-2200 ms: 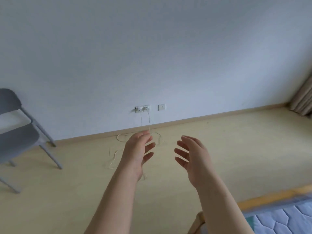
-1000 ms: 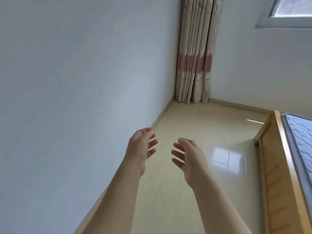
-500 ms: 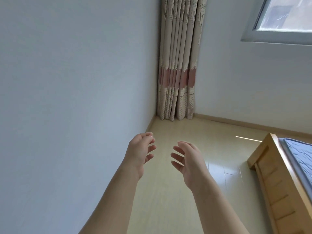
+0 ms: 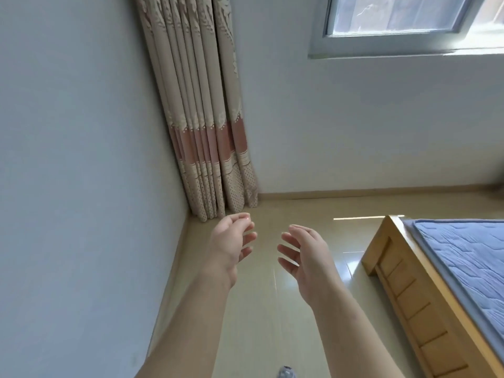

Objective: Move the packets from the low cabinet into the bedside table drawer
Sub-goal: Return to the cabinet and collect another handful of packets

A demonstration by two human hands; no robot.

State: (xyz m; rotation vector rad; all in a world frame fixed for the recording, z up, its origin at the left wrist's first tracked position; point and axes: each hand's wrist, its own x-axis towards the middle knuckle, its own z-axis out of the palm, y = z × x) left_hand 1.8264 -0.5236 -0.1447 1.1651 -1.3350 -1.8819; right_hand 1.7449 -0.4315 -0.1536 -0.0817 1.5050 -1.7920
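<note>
In the corner hangs the beige pleated curtain with a pink band [image 4: 207,137]. In front of it the left hand [image 4: 231,248] is raised, fingers loosely curled around nothing. The right hand [image 4: 306,255] is just beside it, palm turned inward, fingers relaxed and equally empty. Further right stands the light wooden bed frame [image 4: 409,290] under a blue quilted mattress [image 4: 463,255]. No packets, low cabinet or bedside table drawer are in view, so I cannot tell which way they lie or which hand is nearer.
</note>
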